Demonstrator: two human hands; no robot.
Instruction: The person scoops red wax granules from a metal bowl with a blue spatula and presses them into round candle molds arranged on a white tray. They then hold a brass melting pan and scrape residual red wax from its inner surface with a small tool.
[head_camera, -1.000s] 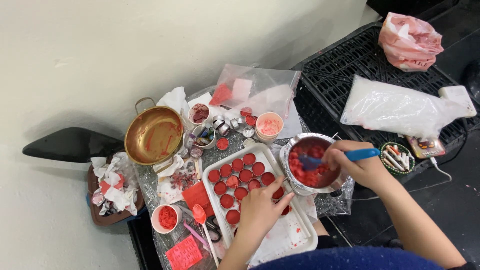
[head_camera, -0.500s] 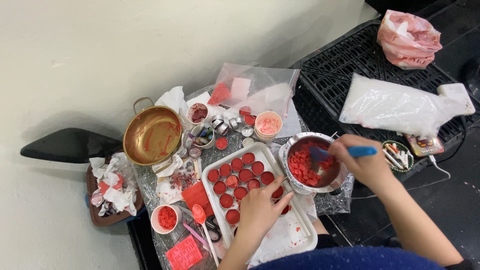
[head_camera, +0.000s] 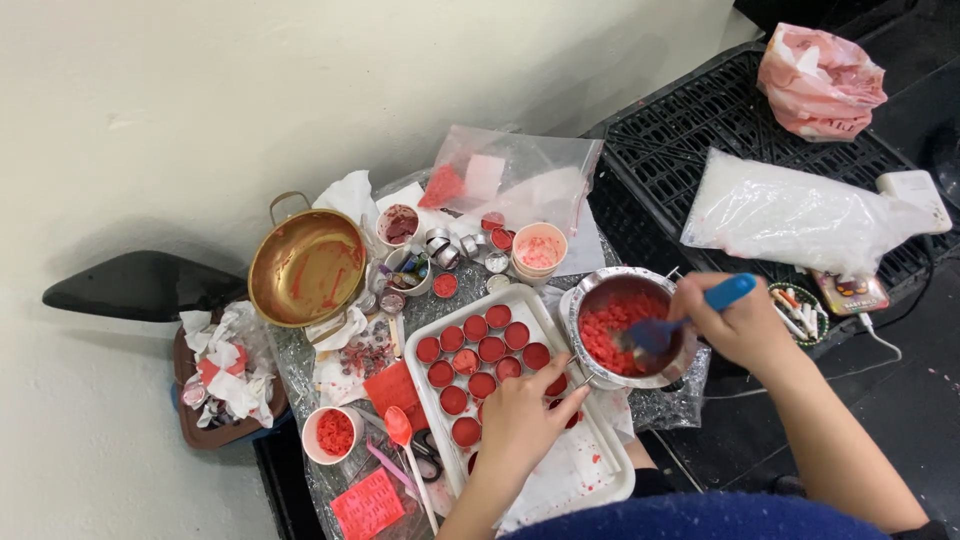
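Your right hand is wrapped around the blue handle of a spoon, fingers curled tight, with the bowl of the spoon dipped into the red, crumbly mass inside the small metal pot — a grip that lets you scoop and tip with the wrist. The pot sits just beside the right edge of the white tray, touching or nearly so, which keeps the carry from pot to tray short. Your left hand rests flat on the tray with the fingers loosely together and the thumb angled out toward the pot; it seems to be steadying the tray or one of the tins under it, though what the fingertips press on is hidden by the hand itself. On the tray the small round tins stand in rows, each showing red inside, packed close so they brace one another. The brass pan, smeared with red, lies further left, well apart from your hands, and a paper cup of red bits stands at the near left with a red plastic spoon beside it — set aside but within reach. Behind the tray, a pale cup and a clear plastic bag sit near the wall.
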